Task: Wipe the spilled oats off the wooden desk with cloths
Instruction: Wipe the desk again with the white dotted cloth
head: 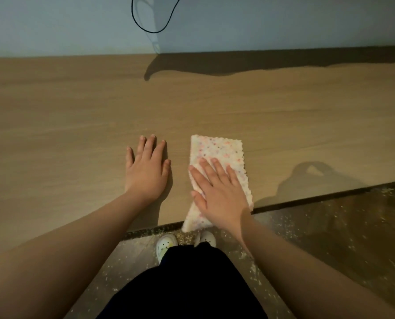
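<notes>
The right grip (pixel 221 192) lay flat, fingers straight, pressing the white pastel-speckled fluffy cloth (pixel 217 148), which drooped over the near edge under its wrist. The left grip (pixel 147 171) rested open and empty on the pale wooden surface (pixel 77 111) beside it. No oats showed on the wood, only pale oat flakes (pixel 187 238) below; wiping looked nearly done.

The flat right hand (pixel 221 192) covers the 6 o'clock half of the pale speckled knitted cloth (pixel 217 150). The thin black cable loop (pixel 154 32) is cut off at 12 o'clock. The light wooden desk (pixel 77 111) runs out of view at 9 and 3 o'clock. At 6 o'clock, dark trousers (pixel 191 284) hide most of 2 white shoes (pixel 166 244). The pale oat specks (pixel 187 238) on the floor (pixel 329 238) are too small to tell apart.
</notes>
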